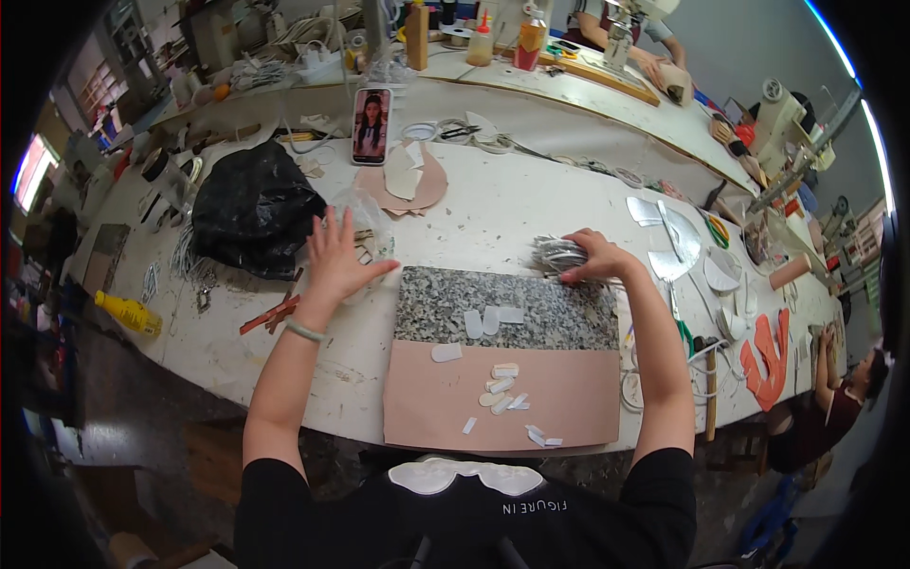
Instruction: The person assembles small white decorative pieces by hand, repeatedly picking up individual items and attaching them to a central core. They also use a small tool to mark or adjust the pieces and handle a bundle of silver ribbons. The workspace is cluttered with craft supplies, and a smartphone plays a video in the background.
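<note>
1. Currently, the person's right hand (592, 256) closes around the right end of a bundle of silvery strips (557, 254), thumb on the near side and fingers curled over the far side; how tightly cannot be told.

2. The bundle is on the white worktable (474, 213), just beyond the far edge of a speckled granite slab (436, 294), toward the slab's right corner.

3. The left hand (334, 258) is wide open, fingers spread and thumb pointing right, grasping nothing. It is beside a clear plastic bag (374, 216) with small beige pieces; whether it touches the bag cannot be told.

4. Pale rounded tabs (490, 321) lie on the slab. Nearer the body, a pinkish-tan sheet (417, 403) carries small cream and white pieces (502, 379).

5. A crumpled black plastic bag (251, 213) sits left of the left hand; a phone (372, 126) stands upright beyond.

6. For good handling, the right hand would do best to gather the loose strip ends inside its curl and lift rather than drag, since a trailing strip could sweep the light tabs. A gentle left palm should keep the clear bag from spilling.
</note>
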Available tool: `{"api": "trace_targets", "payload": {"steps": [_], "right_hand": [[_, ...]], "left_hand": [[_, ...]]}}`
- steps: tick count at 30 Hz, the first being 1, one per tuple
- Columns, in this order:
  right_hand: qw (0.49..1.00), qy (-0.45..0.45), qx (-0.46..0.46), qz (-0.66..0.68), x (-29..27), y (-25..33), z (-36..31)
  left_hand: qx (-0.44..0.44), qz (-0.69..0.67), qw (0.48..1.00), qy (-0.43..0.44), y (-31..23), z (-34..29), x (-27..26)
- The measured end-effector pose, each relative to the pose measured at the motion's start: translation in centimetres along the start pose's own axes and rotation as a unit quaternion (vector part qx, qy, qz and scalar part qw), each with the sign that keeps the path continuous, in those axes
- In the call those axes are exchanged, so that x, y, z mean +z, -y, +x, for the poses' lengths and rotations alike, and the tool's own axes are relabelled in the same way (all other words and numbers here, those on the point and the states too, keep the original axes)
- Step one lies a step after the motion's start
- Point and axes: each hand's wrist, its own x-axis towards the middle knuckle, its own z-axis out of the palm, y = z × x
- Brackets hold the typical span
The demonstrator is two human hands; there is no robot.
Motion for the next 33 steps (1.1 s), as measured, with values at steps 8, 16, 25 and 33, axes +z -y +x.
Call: {"api": "trace_targets", "payload": {"steps": [8, 16, 25, 33], "right_hand": [[0.987, -0.13, -0.09, 0.041, -3.1, 6.0, 0.1], [0.981, -0.153, -0.046, 0.11, 1.5, 13.1, 13.3], [0.95, -0.265, 0.154, 0.063, 5.0, 21.5, 23.6], [0.936, -0.144, 0.196, 0.254, 4.0, 21.8, 27.1]], "left_hand": [[0.074, -0.089, 0.993, 0.002, 4.0, -0.9, 0.4], [-0.031, -0.057, 0.998, -0.012, 12.9, 0.4, -1.1], [-0.084, -0.082, 0.99, -0.075, 18.3, 2.1, -1.8], [-0.076, 0.017, 0.996, -0.039, 15.2, 1.2, -3.0]]}}
